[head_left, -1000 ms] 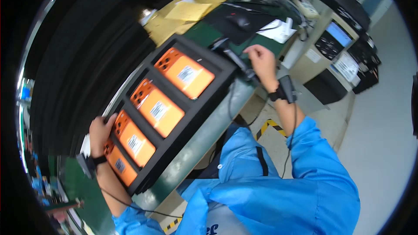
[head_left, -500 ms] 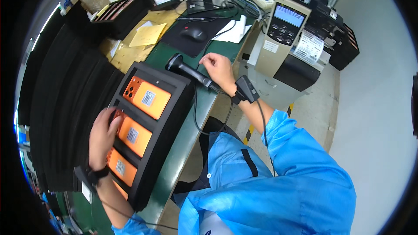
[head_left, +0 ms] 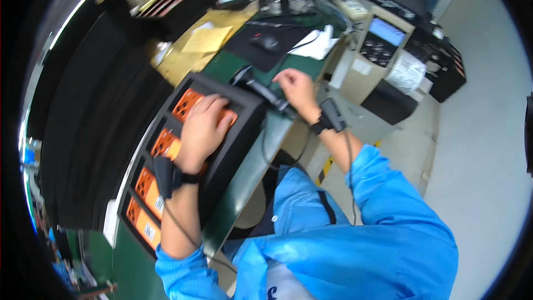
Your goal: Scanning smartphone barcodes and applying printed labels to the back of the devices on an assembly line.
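My left hand (head_left: 201, 130) lies over the farthest orange phone (head_left: 186, 103) in a black foam tray (head_left: 240, 99), palm down with the thumb apart from the fingers. It covers that phone's middle; no lift off the tray is visible. Several more orange phones, such as one in the nearest slot (head_left: 145, 228), lie back up in the tray, some with a white label showing. My right hand (head_left: 298, 90) hovers beside a black handheld scanner (head_left: 260, 88) on the table. Its fingers are curled, thumb and fingertips together; anything between them is too blurred to make out.
A computer mouse (head_left: 265, 41) sits on a black mat, with yellow paper (head_left: 206, 39) to its left. A label printer (head_left: 383, 39) with a printed label strip (head_left: 408, 71) stands on the right. Tall black stacked trays (head_left: 94, 128) flank the left side. The scanner's cable loops off the table edge.
My left hand has moved from the second phone's edge, away and to the right, onto the farthest phone. My right hand keeps its curled pose near the scanner. The whole view has shifted slightly.
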